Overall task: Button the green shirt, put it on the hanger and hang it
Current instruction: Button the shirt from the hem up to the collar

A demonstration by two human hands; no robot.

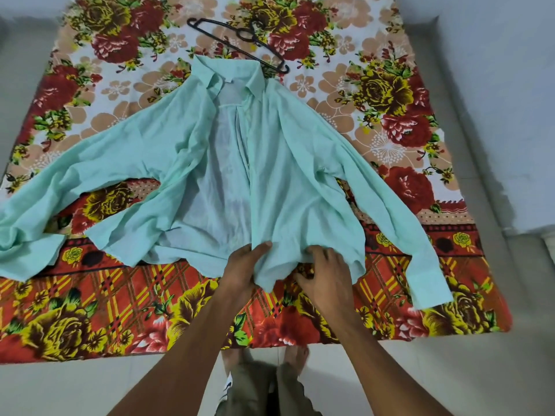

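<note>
The green shirt lies face up and unbuttoned on a floral bedsheet, collar away from the hands, both sleeves spread outward. The left front panel is thrown open, exposing the paler inner side of the back; the right front panel lies flat.

The left hand pinches the bottom hem of the right front panel, thumb on top and fingers beneath. The right hand rests on the same hem just beside it, fingers curled into the cloth; whether it grips or only presses cannot be determined. This hold probably tensions the hem so the placket edge lies straight for buttoning.

The fabric is thin, matte and wrinkled, and will drape rather than hold shape. No buttons are discernible.

A black hanger, thin and rigid, lies beyond the collar, well apart from both hands, ready for use after buttoning.
</note>
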